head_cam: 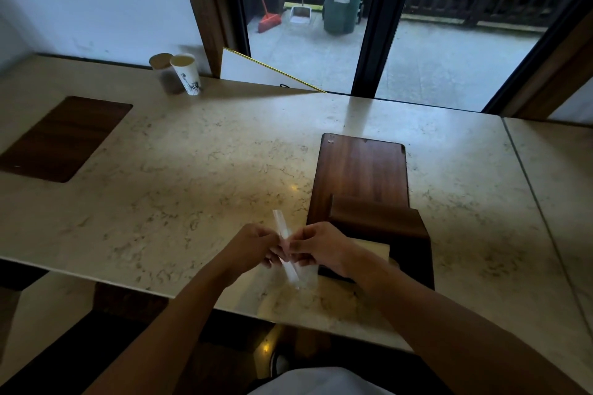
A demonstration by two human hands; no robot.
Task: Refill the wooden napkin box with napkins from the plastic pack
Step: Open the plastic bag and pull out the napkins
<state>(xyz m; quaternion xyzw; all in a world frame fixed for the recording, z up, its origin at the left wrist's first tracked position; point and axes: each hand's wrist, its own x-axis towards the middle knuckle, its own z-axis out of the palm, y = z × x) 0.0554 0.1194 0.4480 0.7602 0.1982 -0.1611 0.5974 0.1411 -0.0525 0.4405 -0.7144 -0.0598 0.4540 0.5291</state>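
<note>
1. Lower centre: left hand (253, 245) and right hand (321, 248) pinch the plastic pack (287, 247) between them, apparently to open it.
2. Wooden napkin box (382, 234), just right of the hands, holds pale napkins (372, 250).

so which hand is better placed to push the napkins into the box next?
Right, probably. The right hand sits directly beside the wooden napkin box and the napkins at its opening. The left hand is farther away. Both pinch the plastic pack, so one must let go.
</note>
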